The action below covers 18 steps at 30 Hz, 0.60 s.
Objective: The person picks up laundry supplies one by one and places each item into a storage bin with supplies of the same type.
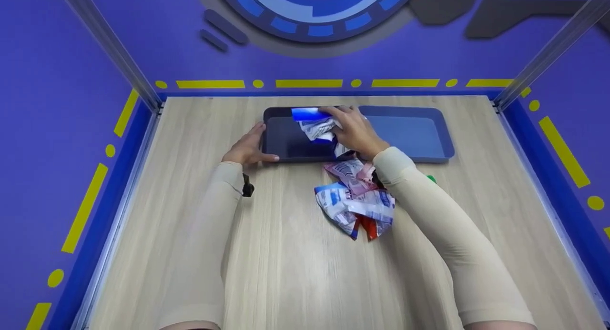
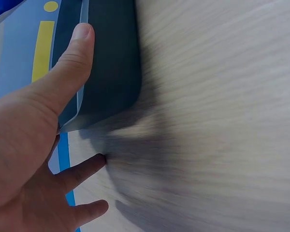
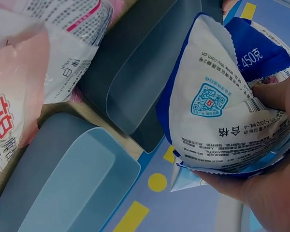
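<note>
My right hand point(image 1: 355, 130) grips a crumpled blue-and-white printed plastic bag point(image 1: 314, 130), marked 450克, over the dark tray point(image 1: 286, 146). In the right wrist view the bag point(image 3: 215, 113) is pinched between thumb and fingers, its printed side toward the camera. At that tray's left end rests my left hand point(image 1: 245, 146). Its thumb lies straight along the near rim in the left wrist view, the other fingers spread beside the end wall. Below the right hand, a pink bag point(image 1: 348, 173) and a blue-and-white bag point(image 1: 333, 201) overlap on the table; red wrapping point(image 1: 368, 225) shows beneath.
A blue-grey tray point(image 1: 405, 135) stands right of the dark one, partly behind the right hand. Something green point(image 1: 431, 178) peeks out past the right sleeve. Purple panels with yellow marks point(image 1: 310, 83) enclose the wooden table point(image 1: 281, 273) at the back and sides.
</note>
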Available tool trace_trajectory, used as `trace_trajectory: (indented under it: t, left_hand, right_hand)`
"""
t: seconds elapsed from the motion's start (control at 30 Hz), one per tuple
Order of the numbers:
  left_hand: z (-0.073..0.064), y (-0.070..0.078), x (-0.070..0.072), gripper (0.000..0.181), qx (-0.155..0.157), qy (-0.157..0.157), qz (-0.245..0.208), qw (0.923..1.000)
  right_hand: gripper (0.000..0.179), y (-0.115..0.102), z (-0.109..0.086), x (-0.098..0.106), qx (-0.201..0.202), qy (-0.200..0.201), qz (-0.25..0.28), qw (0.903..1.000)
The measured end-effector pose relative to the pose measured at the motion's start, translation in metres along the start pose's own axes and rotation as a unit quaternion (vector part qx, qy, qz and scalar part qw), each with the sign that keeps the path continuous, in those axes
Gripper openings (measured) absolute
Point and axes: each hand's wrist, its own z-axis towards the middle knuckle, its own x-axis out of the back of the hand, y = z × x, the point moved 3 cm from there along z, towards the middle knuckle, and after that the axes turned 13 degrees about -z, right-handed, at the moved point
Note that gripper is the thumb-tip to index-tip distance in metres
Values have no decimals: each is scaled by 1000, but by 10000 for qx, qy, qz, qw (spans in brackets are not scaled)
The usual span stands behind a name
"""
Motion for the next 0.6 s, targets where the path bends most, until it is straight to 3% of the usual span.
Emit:
trace_trajectory:
  t: [0.37,0.6]
  left_hand:
    - [1,0,0,115,-7,-61,92,9999]
    - [0,2,0,115,20,18,-44,10000]
  right_hand:
    - [56,4,5,-4,89,63,-132,9999]
    - [57,8,9,-7,-83,-100,-122,9998]
